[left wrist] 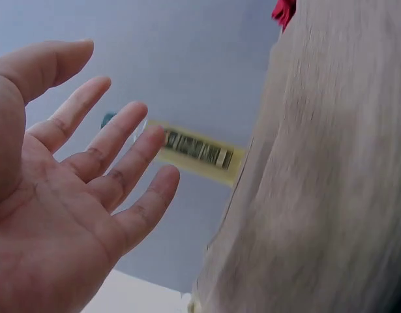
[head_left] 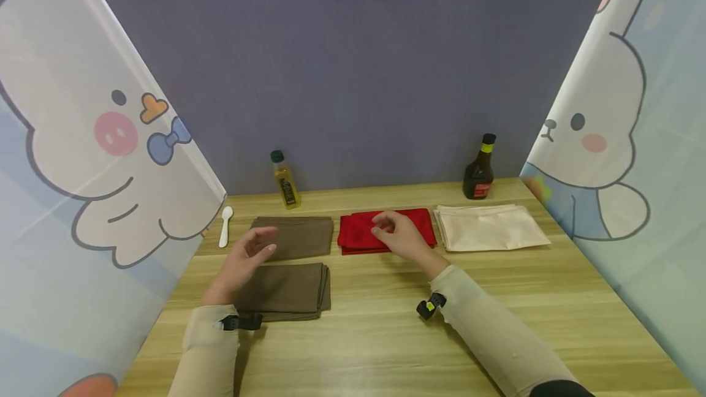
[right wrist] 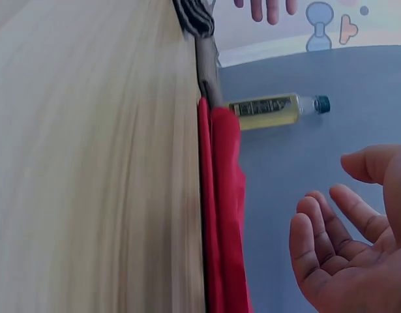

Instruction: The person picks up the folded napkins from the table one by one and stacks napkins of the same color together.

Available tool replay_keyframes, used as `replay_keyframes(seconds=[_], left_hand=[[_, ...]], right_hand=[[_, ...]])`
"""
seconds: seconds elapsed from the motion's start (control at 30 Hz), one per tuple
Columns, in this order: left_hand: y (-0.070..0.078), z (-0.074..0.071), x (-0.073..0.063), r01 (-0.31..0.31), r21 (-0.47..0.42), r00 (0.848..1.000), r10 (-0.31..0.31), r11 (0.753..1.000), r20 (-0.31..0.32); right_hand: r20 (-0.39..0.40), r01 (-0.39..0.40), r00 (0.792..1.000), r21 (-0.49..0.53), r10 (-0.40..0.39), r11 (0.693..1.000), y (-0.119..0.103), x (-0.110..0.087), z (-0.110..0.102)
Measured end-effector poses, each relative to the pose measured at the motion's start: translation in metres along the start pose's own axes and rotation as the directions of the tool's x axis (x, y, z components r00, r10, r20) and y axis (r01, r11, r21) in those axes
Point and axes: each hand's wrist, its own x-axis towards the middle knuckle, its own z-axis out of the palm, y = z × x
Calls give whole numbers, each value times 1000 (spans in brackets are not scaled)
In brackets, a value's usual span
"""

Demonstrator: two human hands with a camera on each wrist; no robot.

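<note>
My left hand [head_left: 245,262] hovers over the two folded brown cloths, its fingers loosely bent and holding nothing. One brown cloth [head_left: 300,239] lies farther back; the other brown cloth [head_left: 287,290] lies in front of it, partly behind my wrist. In the left wrist view the palm and spread fingers [left wrist: 132,169] show plainly. Above the folded red cloth [head_left: 358,231] is my right hand [head_left: 405,238], fingers relaxed and nothing between them. The right wrist view shows that hand apart from the red cloth [right wrist: 226,215], with a gap between. A folded cream cloth [head_left: 491,227] lies to its right.
A small oil bottle [head_left: 287,182] with a green cap stands at the back left. A dark sauce bottle [head_left: 478,170] stands at the back right. The white spoon [head_left: 225,226] lies near the left edge. Printed panels and a grey wall [head_left: 353,78] enclose the wooden table [head_left: 386,336].
</note>
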Motion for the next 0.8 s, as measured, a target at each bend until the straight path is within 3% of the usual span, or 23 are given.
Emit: replay_keyframes(seconds=[0.17, 0.5, 0.8], left_hand=[[-8, -12, -6, 19, 31, 997, -17, 999, -74], [-15, -27, -20, 68, 105, 992, -56, 992, -112], [-14, -40, -30, 184, 259, 979, -155, 948, -128]], right_hand=[[41, -15, 999, 13, 15, 1000, -7, 5, 17], [129, 9, 992, 10, -10, 1000, -11, 7, 44], [165, 31, 986, -11, -29, 999, -13, 5, 53]])
